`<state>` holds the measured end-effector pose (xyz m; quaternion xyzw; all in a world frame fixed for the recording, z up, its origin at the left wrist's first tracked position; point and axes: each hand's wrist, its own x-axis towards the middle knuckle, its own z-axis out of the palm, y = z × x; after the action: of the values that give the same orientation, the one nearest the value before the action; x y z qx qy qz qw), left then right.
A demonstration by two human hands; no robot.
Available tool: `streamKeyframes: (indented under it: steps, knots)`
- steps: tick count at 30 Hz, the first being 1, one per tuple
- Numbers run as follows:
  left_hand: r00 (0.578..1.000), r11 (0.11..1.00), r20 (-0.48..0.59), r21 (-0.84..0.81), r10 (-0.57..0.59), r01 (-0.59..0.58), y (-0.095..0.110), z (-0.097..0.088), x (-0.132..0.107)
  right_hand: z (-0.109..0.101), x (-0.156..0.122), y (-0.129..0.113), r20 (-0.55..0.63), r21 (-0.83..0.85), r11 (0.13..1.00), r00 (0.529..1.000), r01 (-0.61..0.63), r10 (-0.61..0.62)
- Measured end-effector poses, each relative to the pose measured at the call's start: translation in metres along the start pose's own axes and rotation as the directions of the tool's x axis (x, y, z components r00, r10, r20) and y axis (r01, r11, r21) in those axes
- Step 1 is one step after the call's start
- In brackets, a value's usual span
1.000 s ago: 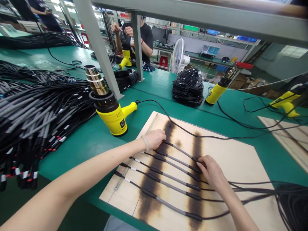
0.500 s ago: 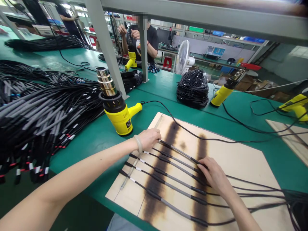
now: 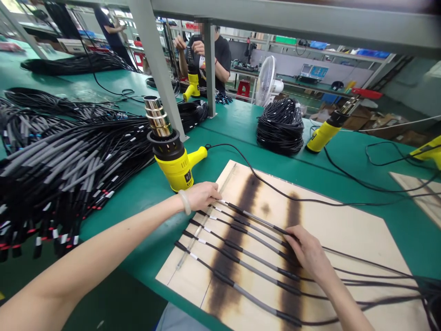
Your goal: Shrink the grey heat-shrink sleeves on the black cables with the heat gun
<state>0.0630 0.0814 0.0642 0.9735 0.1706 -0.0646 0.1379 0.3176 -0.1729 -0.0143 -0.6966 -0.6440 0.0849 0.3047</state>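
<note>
Several black cables with grey sleeves point(image 3: 248, 250) lie side by side across a scorched wooden board point(image 3: 344, 230) on the green bench. My left hand point(image 3: 201, 195), with a pale bangle on its wrist, is closed on the end of the farthest cable at the board's left edge. My right hand point(image 3: 308, 253) presses down on the cables over the right burn stripe, fingers curled on them. A yellow heat gun point(image 3: 172, 156) stands nozzle-up just beyond my left hand.
A large heap of finished black cables point(image 3: 58, 161) fills the bench on the left. A coiled cable bundle point(image 3: 280, 126), a white fan point(image 3: 267, 82) and two more yellow heat guns point(image 3: 327, 126) stand behind. A metal post point(image 3: 158, 69) rises near the gun. A person works across the bench.
My left hand slid left along the farthest cable to its end at the board's edge. My right hand stayed on the cables. The view shifted slightly.
</note>
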Motion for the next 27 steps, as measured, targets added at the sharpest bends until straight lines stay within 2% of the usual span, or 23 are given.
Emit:
streamKeyframes:
  steps: [10,19,27]
  knots:
    - [1.000,0.999,-0.001,-0.035,-0.009,0.009,-0.006,-0.005,0.001,0.005,0.003,-0.009,-0.010,-0.018,1.000,1.000,-0.003,0.003]
    - [1.000,0.999,0.016,0.036,-0.018,0.017,-0.007,0.004,0.007,0.010,0.003,-0.001,0.011,0.003,1.000,1.000,-0.012,0.012]
    - [1.000,0.996,0.025,0.090,-0.016,0.013,-0.005,0.008,0.006,0.003,-0.001,0.010,0.002,-0.032,0.999,1.000,-0.013,0.013]
